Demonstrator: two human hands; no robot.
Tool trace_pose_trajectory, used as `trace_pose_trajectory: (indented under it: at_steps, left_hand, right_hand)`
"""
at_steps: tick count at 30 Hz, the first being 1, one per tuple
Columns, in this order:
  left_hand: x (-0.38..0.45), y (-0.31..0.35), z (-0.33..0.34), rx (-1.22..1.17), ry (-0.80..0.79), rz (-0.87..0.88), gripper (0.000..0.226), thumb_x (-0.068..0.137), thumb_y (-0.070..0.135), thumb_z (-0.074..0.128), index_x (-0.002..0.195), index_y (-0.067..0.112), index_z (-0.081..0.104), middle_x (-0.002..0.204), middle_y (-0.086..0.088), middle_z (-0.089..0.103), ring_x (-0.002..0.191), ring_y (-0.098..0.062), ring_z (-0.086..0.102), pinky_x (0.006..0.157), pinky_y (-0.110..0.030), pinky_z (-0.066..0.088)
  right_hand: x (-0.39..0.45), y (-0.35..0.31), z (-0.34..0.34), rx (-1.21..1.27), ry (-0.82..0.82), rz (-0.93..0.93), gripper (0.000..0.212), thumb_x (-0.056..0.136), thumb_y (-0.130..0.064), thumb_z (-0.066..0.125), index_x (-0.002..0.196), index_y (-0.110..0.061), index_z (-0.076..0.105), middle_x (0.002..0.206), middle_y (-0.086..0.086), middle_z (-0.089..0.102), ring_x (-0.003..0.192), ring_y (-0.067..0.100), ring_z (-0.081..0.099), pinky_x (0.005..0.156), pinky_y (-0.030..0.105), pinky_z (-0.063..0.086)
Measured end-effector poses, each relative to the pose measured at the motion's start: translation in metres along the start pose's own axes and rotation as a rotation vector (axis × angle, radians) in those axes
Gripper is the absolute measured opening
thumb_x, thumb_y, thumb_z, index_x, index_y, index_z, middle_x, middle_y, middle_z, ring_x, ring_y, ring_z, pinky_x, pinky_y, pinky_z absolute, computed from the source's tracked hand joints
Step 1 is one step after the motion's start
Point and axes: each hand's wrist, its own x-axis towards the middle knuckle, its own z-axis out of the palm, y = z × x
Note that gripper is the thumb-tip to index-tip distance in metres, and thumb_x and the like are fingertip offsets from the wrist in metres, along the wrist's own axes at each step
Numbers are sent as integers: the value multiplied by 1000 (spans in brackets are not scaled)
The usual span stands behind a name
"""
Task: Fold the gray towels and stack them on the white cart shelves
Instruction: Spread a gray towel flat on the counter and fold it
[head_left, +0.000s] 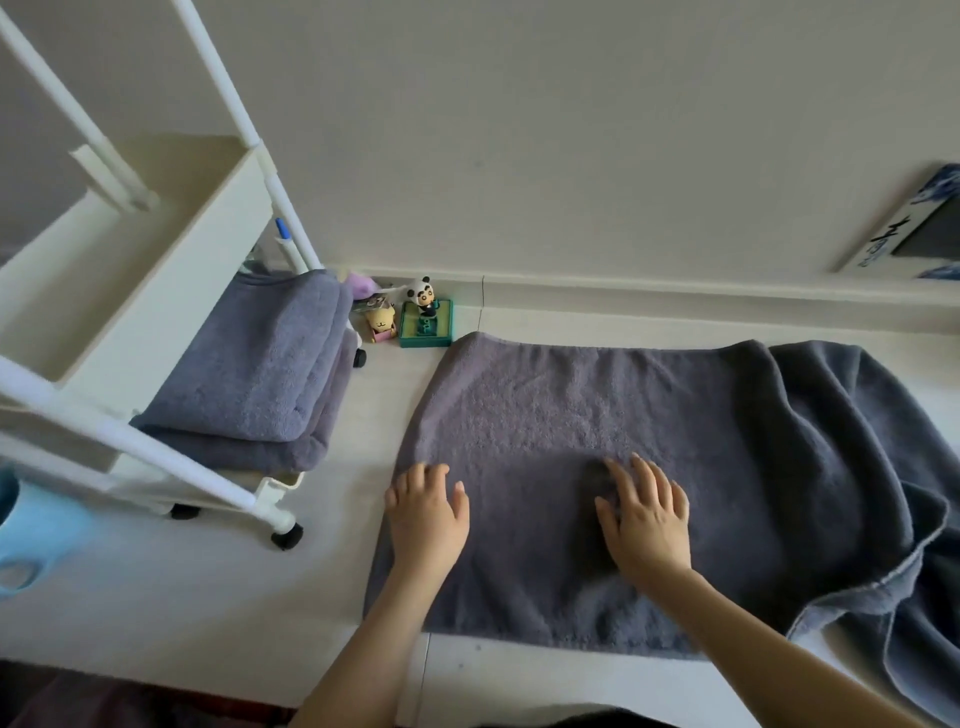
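Towel: I have a gray towel spread flat on the pale floor, its long axis running left to right; its right end disappears under a darker towel heap.
Left hand: my left hand lies released, fingers straight, pressing on the towel's left edge near its near corner.
Right hand: my right hand is also released, palm down with fingers spread, flat on the towel near the middle of its near half.
Key relation: both hands sit on the near half, so the far edge lies straight ahead of them. The left edge is under my left hand, while the right end is buried and nearer my right hand.
Judged step: I read this as smoothing before a fold. A fold across the long axis would need the right end pulled free first.
Cart: the white cart stands left of the towel, apart from it, with a folded stack on its lower shelf.
Nearer arm for stacking: the left.
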Motion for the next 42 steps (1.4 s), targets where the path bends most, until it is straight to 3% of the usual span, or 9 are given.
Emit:
trace_pose_trajectory:
  at_steps: [3,8,12,16,21,27,34,38,42]
  left_hand:
    - [19,13,13,-10,-51,112,49,85,37,37,114,10,66,123,-14,62,108,-37,60,93,-49,46]
    - [30,16,38,108,-172,224,59,92,45,30,144,19,39,150,-11,35,138,-30,34,114,-49,20]
    - [47,14,37,69,-76,121,53,88,41,36,129,16,56,137,-15,51,122,-35,50,101,-50,34]
    - [100,21,33,-127,102,-153,42,89,35,43,116,7,60,124,-20,55,113,-40,50,94,-50,38]
    - [155,23,24,-239,-20,-483,40,95,38,46,119,8,59,122,-19,56,115,-38,47,95,-47,36]
    - [167,21,35,-223,-68,-456,29,89,30,60,113,14,60,115,-15,59,111,-36,49,91,-43,35]
    - [164,5,35,-280,134,-623,24,90,30,59,101,10,64,109,-14,63,106,-36,51,91,-42,34]
    - [147,11,32,-261,248,-351,25,87,20,60,109,9,63,118,-18,56,111,-38,49,93,-45,32]
    - [113,15,46,-82,-5,53,47,90,33,37,126,13,59,136,-17,51,124,-38,47,104,-51,33]
  right_hand:
    - [13,-4,5,-6,-14,-4,61,90,-51,18,143,-25,38,151,5,33,142,27,23,115,41,6]
    - [18,2,9,-37,-19,-8,62,95,-53,12,137,-24,47,142,8,46,134,29,39,112,41,16]
    - [20,4,10,-25,20,-13,63,95,-54,9,137,-24,47,142,8,47,135,27,35,113,42,17]
    - [26,4,14,-5,40,-7,55,91,-48,28,136,-23,49,141,9,48,134,26,32,112,43,19]
    - [25,4,15,-5,35,-10,59,95,-52,15,137,-24,46,142,8,46,134,26,34,113,43,19]
    - [26,6,18,7,81,-13,54,87,-46,36,135,-24,49,141,8,47,132,27,39,112,44,22]
    - [27,7,19,12,113,-23,54,87,-45,38,134,-23,50,140,8,48,132,27,38,112,44,22]
    - [26,8,20,-3,98,-23,54,87,-45,37,135,-23,50,140,8,48,133,27,39,112,44,22]
    - [26,6,20,-3,94,-19,55,87,-46,36,134,-23,50,139,8,49,132,26,37,112,44,22]
